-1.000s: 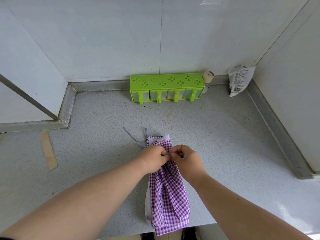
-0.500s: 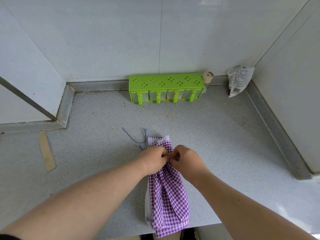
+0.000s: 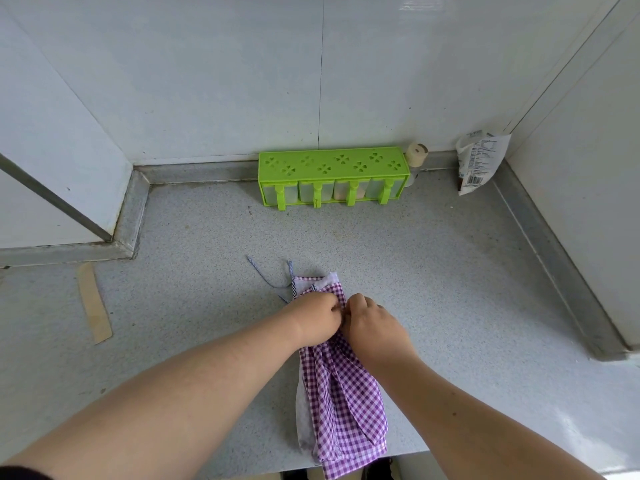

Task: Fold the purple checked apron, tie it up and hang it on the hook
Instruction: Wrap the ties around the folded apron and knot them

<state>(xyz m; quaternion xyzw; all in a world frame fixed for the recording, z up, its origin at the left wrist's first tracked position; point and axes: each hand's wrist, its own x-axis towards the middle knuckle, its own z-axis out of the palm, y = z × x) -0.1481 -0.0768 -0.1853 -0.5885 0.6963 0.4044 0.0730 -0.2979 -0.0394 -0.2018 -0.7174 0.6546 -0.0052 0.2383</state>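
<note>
Two hands are meeting over a folded purple checked apron (image 3: pixel 341 393) on a speckled counter (image 3: pixel 433 271), well in front of a green spice rack (image 3: pixel 332 176).

The left hand (image 3: pixel 313 318) and right hand (image 3: pixel 375 329) are curling, knuckles together, at the bundle's upper third, apparently pinching the fabric or its strings (image 3: pixel 268 277); the fingertips are hidden, so exactly what they hold cannot be told. The apron is running from the grip toward the counter's near edge, its tail overhanging. Light, soft and limp, it will likely sag and unfold, so holding it at the cinched waist looks best.
</note>
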